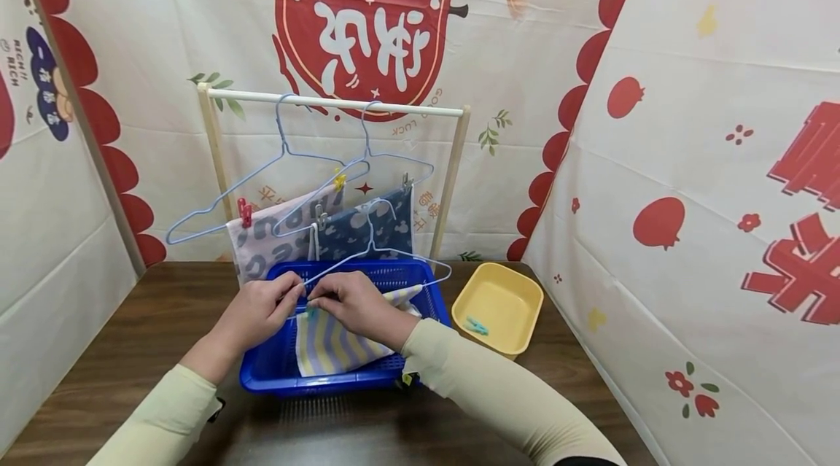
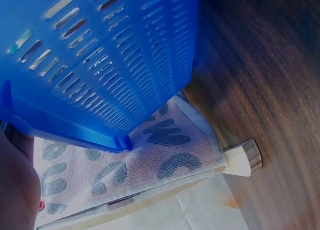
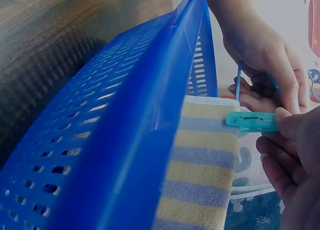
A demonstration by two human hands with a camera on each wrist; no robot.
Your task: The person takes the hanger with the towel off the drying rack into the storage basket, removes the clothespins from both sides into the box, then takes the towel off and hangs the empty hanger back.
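Inside the blue basket (image 1: 315, 384) lies a yellow-and-grey striped towel (image 1: 335, 347). My left hand (image 1: 259, 307) pinches the left end of a light blue clothes hanger (image 1: 372, 241) above the basket. In the right wrist view, my right hand (image 3: 300, 160) pinches a teal clothespin (image 3: 252, 122) between thumb and fingers. The clothespin's tip lies over the edge of the striped towel near its corner. Both hands are close together. The left wrist view shows mostly the basket's slotted wall, with only part of the left hand (image 2: 17, 185) at the edge.
Behind the basket stands a rack with a white bar (image 1: 341, 103). Two hangers on it carry a pink towel (image 1: 256, 247) and a dark blue towel (image 1: 394, 222), held by clothespins. To the right, a yellow tray (image 1: 505, 298) contains teal clothespins (image 1: 476, 326).
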